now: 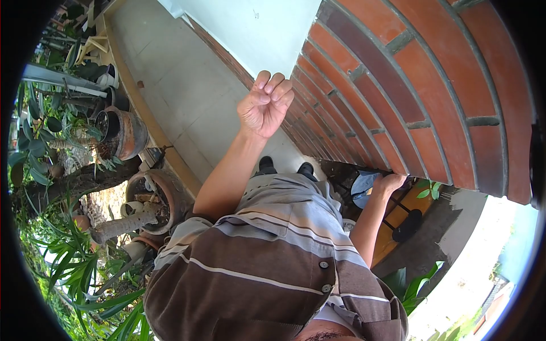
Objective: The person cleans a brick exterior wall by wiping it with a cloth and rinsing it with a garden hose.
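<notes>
My left hand [265,103] is raised in the upper middle of the head view, palm towards the camera. Its fingers curl in towards the thumb, and nothing shows between them. Behind it are the pale tiled floor [170,74] and the near edge of the red brick wall [392,85]. At the right, my right hand [391,183] is beside the lower edge of the bricks, with its fingers bent. What it grips, if anything, is hidden. A grey-blue object [363,184] lies just left of that hand.
Potted plants, including a large clay pot [165,199], line the left behind a tan ledge [165,150]. A white surface [256,28] adjoins the bricks. Below my right hand are an orange-brown surface [392,224] with dark bars and green leaves [418,287]. My feet [305,169] stand on the tiles.
</notes>
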`<control>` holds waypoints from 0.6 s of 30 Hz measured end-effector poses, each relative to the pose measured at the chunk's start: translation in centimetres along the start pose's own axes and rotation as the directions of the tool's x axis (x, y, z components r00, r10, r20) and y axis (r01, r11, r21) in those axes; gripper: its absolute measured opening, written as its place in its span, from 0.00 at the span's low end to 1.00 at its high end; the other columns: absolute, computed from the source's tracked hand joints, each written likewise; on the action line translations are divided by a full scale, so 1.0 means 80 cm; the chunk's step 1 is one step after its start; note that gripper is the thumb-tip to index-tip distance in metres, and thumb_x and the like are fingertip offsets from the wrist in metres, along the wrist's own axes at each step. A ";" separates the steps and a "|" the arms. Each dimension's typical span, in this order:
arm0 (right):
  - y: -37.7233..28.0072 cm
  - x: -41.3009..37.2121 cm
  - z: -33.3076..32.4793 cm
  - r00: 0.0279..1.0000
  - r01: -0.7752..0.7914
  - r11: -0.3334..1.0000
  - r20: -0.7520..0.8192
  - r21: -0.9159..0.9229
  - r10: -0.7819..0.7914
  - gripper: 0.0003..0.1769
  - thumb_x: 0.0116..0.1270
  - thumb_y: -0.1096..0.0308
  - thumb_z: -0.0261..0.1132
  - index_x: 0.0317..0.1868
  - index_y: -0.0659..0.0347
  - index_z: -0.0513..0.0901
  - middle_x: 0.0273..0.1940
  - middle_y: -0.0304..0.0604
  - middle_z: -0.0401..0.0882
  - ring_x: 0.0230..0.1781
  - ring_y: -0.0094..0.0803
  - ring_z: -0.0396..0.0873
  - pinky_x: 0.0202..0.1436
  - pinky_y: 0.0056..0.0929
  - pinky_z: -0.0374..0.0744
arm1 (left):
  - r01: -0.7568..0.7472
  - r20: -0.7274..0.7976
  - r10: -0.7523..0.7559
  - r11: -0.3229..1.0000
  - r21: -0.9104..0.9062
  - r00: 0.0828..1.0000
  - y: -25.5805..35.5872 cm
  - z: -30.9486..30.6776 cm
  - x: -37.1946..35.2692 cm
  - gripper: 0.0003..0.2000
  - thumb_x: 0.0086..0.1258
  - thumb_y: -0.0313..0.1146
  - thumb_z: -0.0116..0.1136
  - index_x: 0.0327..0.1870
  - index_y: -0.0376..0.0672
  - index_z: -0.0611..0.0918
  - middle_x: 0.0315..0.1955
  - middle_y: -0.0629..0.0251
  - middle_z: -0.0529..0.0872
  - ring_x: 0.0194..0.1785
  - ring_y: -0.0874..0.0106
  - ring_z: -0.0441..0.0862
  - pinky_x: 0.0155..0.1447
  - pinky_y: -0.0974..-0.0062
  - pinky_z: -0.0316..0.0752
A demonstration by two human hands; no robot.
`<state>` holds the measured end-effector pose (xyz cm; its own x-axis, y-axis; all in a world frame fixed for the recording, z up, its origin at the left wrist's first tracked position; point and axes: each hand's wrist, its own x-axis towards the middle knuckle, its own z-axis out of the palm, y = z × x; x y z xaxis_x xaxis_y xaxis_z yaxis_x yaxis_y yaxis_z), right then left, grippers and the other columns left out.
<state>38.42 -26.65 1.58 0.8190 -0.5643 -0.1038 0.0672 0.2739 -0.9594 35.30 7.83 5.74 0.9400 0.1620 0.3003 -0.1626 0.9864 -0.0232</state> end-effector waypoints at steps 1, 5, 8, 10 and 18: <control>0.003 0.003 -0.007 0.999 -0.032 0.999 0.022 -0.001 0.032 0.25 0.65 0.58 0.55 0.56 0.68 0.74 0.55 0.51 0.75 0.55 0.42 0.74 0.58 0.43 0.72 | 0.001 0.005 -0.001 1.000 0.001 1.000 0.001 0.000 0.000 0.13 0.48 0.13 0.48 0.27 0.47 0.75 0.28 0.71 0.71 0.34 0.75 0.66 0.38 0.78 0.64; 0.010 -0.002 -0.042 0.980 -0.181 0.971 0.058 -0.155 0.192 0.24 0.68 0.55 0.57 0.52 0.69 0.77 0.50 0.49 0.77 0.48 0.37 0.78 0.51 0.34 0.77 | -0.022 -0.004 0.022 1.000 0.021 1.000 0.006 -0.003 -0.003 0.12 0.48 0.13 0.48 0.27 0.46 0.73 0.28 0.71 0.70 0.33 0.75 0.66 0.38 0.78 0.63; 0.049 0.017 -0.108 0.890 -0.225 0.766 0.193 -0.603 0.413 0.31 0.69 0.45 0.60 0.44 0.72 0.82 0.36 0.45 0.82 0.35 0.31 0.78 0.44 0.29 0.75 | -0.042 -0.025 0.042 0.999 0.017 0.999 0.012 0.001 -0.008 0.12 0.48 0.13 0.49 0.27 0.45 0.72 0.27 0.70 0.69 0.32 0.75 0.65 0.37 0.78 0.63; 0.059 0.011 -0.118 0.832 0.152 0.283 0.277 -0.947 0.481 0.33 0.67 0.42 0.60 0.33 0.72 0.81 0.26 0.48 0.79 0.33 0.30 0.77 0.40 0.30 0.73 | -0.022 0.004 0.022 0.998 0.053 1.000 0.019 -0.006 -0.010 0.12 0.50 0.14 0.51 0.29 0.46 0.76 0.27 0.71 0.71 0.34 0.75 0.67 0.39 0.79 0.64; -0.039 -0.098 0.070 0.427 0.807 0.479 0.902 -0.346 -0.068 0.15 0.63 0.64 0.68 0.37 0.69 0.77 0.31 0.59 0.76 0.32 0.58 0.75 0.35 0.42 0.74 | 0.325 -0.245 -0.220 0.504 0.800 0.944 0.021 -0.026 -0.037 0.11 0.67 0.37 0.56 0.44 0.41 0.77 0.41 0.64 0.78 0.43 0.73 0.74 0.46 0.75 0.69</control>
<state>34.96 -18.67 6.88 0.8589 0.4427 0.2574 0.4959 -0.5936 -0.6338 32.84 9.04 2.85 0.9968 -0.0576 0.0550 -0.0163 0.5284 0.8488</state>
